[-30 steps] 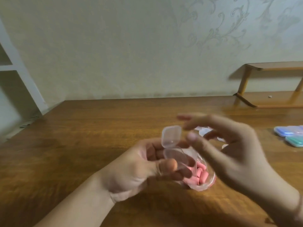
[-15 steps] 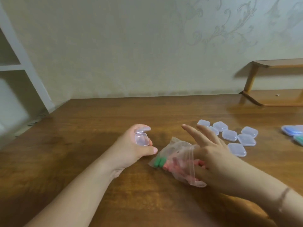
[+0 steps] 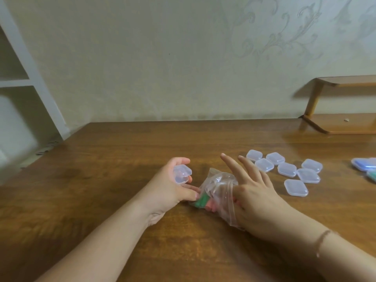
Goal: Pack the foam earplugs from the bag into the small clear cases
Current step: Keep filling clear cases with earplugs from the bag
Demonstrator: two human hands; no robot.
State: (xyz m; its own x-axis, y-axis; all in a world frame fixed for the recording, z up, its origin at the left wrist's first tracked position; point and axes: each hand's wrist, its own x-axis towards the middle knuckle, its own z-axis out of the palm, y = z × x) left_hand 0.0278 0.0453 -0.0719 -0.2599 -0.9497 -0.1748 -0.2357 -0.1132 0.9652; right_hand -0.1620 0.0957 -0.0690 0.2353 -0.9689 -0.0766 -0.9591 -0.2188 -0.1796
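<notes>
So far the packing looks barely begun, or at least mid-cycle. The bag [image 3: 217,192] lies on the table [image 3: 122,159], with green and pink earplugs [image 3: 201,201] showing through its plastic at the left end. The left hand [image 3: 173,186], just left of the bag, is curled round one case [image 3: 181,174], whose lid looks ajar; I can make out nothing inside it. The right hand [image 3: 256,198] has its thumb side pushed into the bag's mouth, while the fingers [image 3: 234,165] that show above the bag are spread and straight. Whether it grips an earplug inside I cannot tell.

Right of the bag and a little behind it, seven clear cases [image 3: 284,169] lie in a loose cluster, lids down and apparently empty. Further right, at the picture's edge, are some coloured cases [image 3: 364,164], blue and green; those may be ones already filled, though that is a guess. So most of the clear cases appear to be left to fill.

Compared with half a second ago, little has changed: the right hand sits a shade deeper in the bag, and the left hand has closed in until its fingertips touch the bag's left end. A full second ago both hands were raised off the table with the case open over the bag.
</notes>
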